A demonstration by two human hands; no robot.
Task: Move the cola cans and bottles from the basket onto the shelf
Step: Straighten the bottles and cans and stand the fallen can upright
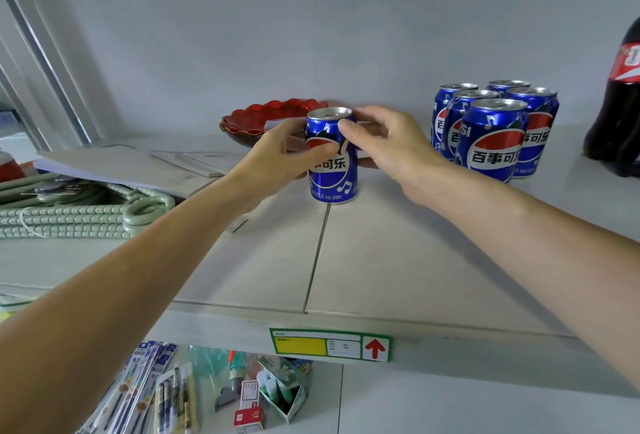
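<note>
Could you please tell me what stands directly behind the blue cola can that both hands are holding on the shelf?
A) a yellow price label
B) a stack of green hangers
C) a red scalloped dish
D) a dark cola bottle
C: the red scalloped dish sits just behind the blue cola can held by the left hand and right hand.

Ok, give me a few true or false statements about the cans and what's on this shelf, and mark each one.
1. Both hands are on one blue can. True: the left hand and right hand grip it from either side.
2. That can lies on its side. False: it stands upright on the shelf.
3. A group of blue cans stands to its right. True.
4. The dark bottle stands left of the red dish. False: it is at the far right.
5. The held can touches the group. False: a gap separates them.
</note>
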